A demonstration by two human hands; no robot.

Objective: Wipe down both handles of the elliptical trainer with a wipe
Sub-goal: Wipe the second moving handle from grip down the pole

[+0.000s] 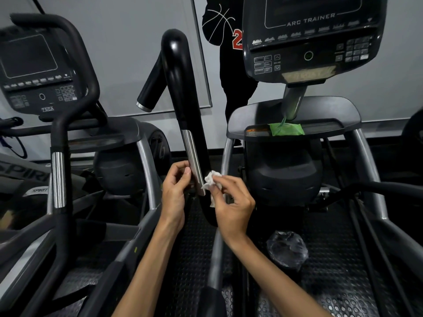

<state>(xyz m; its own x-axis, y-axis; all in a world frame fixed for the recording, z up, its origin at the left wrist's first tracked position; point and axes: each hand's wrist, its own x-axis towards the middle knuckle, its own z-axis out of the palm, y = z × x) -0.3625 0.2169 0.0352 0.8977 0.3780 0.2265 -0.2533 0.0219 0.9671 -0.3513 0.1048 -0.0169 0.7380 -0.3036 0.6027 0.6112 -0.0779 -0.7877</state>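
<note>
Low on the left handle (183, 92), at the bottom of its steel sensor strip (193, 163), our two hands meet. Our right hand (231, 200) pinches a crumpled white wipe (211, 179) between thumb and fingertips, wipe touching the strip's lower right edge. Our left hand (175, 191) sits just left of it, fingers curled against the strip's left edge, thumb up by the metal; we can't tell whether it fully grips the handle or only steadies it, nothing else held.

Step in hand, our call: wiping the lower part of this handle. To do it well we'd wrap the wipe round the tube rather than dab with a balled corner, then drag up from the right hand over the strip, the black foam and the curved top, turning the wrist to reach the far side. Left hand should stay below the wipe, off the cleaned part. Side horn (151, 85), up and left of both hands, needs a pass too.

Right-side handle isn't visible; we'd count it as undone. Green wipe pack (286, 129) lies on the console tray (332, 126), up and right of the right hand.
</note>
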